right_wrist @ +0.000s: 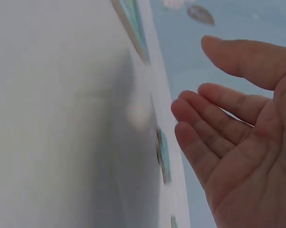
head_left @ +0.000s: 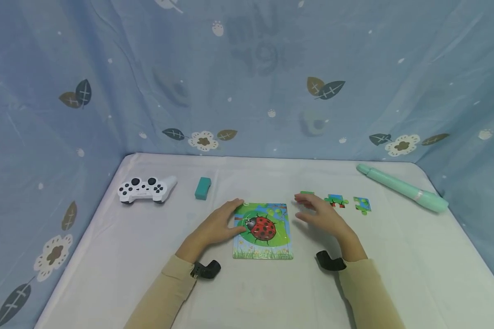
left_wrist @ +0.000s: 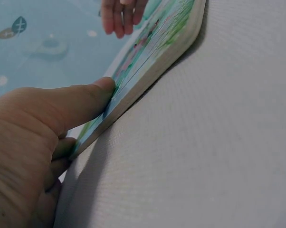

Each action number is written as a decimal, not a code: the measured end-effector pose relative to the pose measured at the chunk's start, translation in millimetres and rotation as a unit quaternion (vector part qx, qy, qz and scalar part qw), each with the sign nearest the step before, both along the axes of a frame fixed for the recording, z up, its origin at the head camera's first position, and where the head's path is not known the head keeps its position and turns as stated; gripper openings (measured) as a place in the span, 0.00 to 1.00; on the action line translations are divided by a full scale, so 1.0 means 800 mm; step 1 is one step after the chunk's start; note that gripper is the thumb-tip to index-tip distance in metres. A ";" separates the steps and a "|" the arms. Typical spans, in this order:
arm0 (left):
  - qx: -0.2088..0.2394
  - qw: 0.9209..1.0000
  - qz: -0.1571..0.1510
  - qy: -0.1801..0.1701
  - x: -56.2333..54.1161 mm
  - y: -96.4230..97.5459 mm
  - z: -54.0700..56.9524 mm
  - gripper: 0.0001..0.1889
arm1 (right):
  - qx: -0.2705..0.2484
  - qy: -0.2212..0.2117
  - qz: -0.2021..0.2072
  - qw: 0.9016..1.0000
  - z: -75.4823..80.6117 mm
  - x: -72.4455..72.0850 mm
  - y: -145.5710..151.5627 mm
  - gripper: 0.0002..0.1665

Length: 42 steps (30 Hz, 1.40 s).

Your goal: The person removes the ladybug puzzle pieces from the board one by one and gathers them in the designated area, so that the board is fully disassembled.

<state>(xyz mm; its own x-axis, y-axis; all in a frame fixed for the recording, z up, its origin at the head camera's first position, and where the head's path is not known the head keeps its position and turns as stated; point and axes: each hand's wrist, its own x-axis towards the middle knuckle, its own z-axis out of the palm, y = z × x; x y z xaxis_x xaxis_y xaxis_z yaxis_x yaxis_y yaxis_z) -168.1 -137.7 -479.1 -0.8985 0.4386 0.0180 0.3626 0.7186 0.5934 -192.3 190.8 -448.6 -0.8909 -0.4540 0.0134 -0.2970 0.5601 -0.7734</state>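
A square ladybug jigsaw puzzle (head_left: 264, 228) lies flat on the table in front of me. My left hand (head_left: 215, 226) holds it at its left side; in the left wrist view the thumb (left_wrist: 93, 99) lies on the picture side and the fingers are at the edge, partly hidden. Just right of the puzzle, my right hand (head_left: 323, 218) hovers with nothing in it, its fingers loosely bent and the thumb apart. Beyond it lie loose puzzle pieces: one (head_left: 307, 192) partly covered by the fingers, a middle one (head_left: 335, 199) and a right one (head_left: 362, 204).
On the white-covered table (head_left: 247, 297), a white game controller (head_left: 146, 189) lies at the back left, with a teal block (head_left: 203, 188) beside it. A mint-green tapered tube (head_left: 403, 187) lies at the back right. A blue patterned cloth (head_left: 251, 91) hangs behind.
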 end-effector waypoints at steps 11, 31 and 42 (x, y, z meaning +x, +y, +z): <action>0.002 1.000 0.002 0.003 0.000 -0.001 0.004 0.42 | -0.038 0.005 0.079 0.996 -0.021 0.024 -0.038 0.28; 0.021 0.999 -0.041 0.008 0.012 0.013 0.009 0.35 | 0.051 0.062 0.085 0.993 -0.034 0.031 -0.056 0.23; -0.016 0.991 -0.132 0.033 0.034 0.055 0.006 0.32 | 0.053 0.083 0.085 0.992 -0.033 0.034 -0.054 0.21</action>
<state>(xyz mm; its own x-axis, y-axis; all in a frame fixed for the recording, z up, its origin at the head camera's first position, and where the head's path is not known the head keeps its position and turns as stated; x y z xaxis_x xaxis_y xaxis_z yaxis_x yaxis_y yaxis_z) -140.6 -93.6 -474.6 -0.7503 0.6588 0.0547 0.5772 0.6125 0.5401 -165.0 147.3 -474.8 -0.7913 -0.6036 0.0976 -0.5122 0.5672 -0.6449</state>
